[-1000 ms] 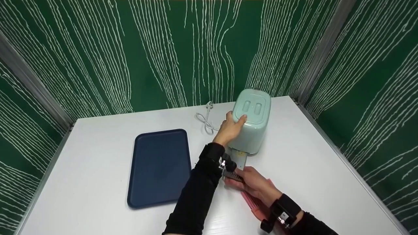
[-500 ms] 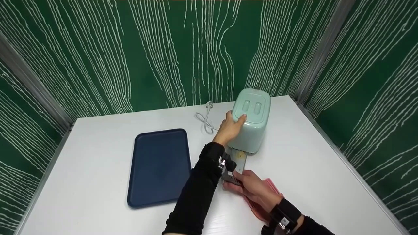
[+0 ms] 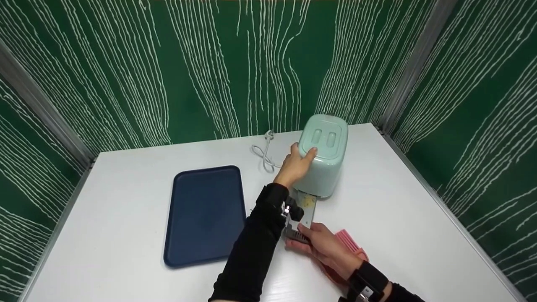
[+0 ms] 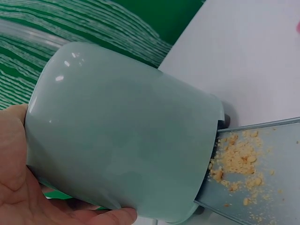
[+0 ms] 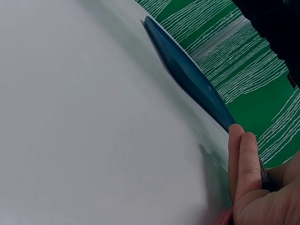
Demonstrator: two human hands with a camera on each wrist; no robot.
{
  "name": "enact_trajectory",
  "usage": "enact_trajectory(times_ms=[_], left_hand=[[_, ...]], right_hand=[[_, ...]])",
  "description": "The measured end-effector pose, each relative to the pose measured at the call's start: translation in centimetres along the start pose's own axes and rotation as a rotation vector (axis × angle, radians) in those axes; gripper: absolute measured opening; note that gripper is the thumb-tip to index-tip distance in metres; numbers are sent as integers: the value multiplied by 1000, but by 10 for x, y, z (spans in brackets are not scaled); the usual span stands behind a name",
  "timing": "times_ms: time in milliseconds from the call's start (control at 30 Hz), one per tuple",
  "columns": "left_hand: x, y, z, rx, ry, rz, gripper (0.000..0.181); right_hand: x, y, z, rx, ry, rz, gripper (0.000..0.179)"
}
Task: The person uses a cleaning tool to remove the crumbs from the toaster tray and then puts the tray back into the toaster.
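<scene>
My left hand grips the near left corner of a mint-green toaster, its thumb on the closed lid. In the left wrist view that hand is against the toaster's side. From the toaster's base sticks out a grey metal crumb tray. Yellowish crumbs lie on it close to the toaster. My right hand pinches the tray's grey outer end. Partly hidden under that hand and wrist is a pink brush.
A dark blue serving tray lies flat left of the arms on the white table. The toaster's white cord lies looped behind the left hand. Green walls with white streaks stand around the table.
My right hand has drawn the crumb tray farther out of the toaster, toward the body, so more of it and its crumbs show. The left hand and toaster have stayed still.
</scene>
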State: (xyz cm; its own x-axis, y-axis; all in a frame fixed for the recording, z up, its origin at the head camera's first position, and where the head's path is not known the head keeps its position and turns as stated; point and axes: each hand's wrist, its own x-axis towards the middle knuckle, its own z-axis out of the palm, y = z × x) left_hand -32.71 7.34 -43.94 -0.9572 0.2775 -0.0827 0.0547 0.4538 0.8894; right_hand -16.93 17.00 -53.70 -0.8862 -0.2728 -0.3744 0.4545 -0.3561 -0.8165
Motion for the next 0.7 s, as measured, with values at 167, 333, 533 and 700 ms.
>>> enact_trajectory(times_ms=[167,333,533,700], left_hand=[[0,0,0,0,-2,6,74],[0,-2,0,-6,-3,9,74],[0,-3,-1,1,-1,-5,75],[2,-2,1,18,13,6,74]], right_hand=[[-3,0,1,-14,17,14,42],[-7,3,4,-23,96,42,34],[-11,5,7,-22,78,57,42],[-14,6,8,-34,66,46,41]])
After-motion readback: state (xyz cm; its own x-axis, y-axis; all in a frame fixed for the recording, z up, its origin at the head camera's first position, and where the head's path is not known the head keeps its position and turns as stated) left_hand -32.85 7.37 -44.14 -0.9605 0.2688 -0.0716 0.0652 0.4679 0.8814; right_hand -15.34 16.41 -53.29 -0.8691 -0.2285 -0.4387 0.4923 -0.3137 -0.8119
